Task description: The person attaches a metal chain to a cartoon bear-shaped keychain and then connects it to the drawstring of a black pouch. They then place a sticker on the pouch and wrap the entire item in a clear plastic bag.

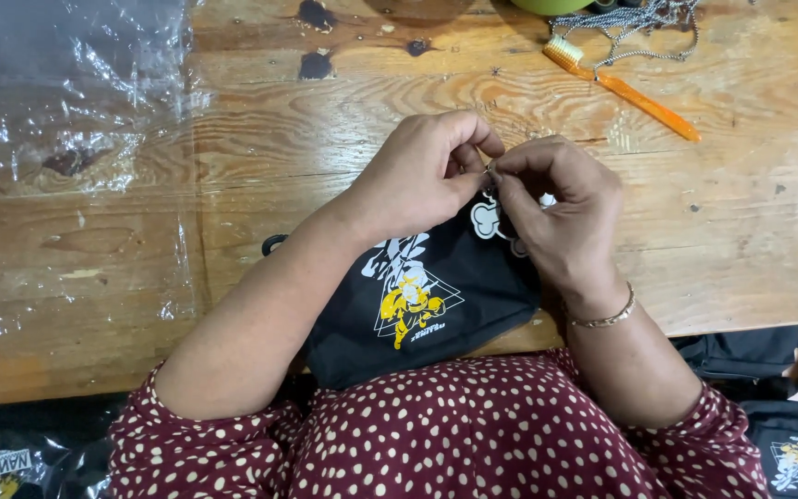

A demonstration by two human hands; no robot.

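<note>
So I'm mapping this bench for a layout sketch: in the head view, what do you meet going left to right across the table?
Clear plastic sheet → left hand → right hand, both pinching at the top of the black pouch → orange toothbrush, farther back on the wooden table.

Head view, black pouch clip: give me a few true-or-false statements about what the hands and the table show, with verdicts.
1. Both hands pinch at the top edge of the black pouch. True: left hand and right hand meet there.
2. An orange toothbrush lies on the wooden table. True.
3. The toothbrush is in the right hand. False: it lies apart, untouched.
4. The right wrist is bare. False: it wears a bracelet.
5. Clear plastic sheeting covers the table's left part. True.
</note>
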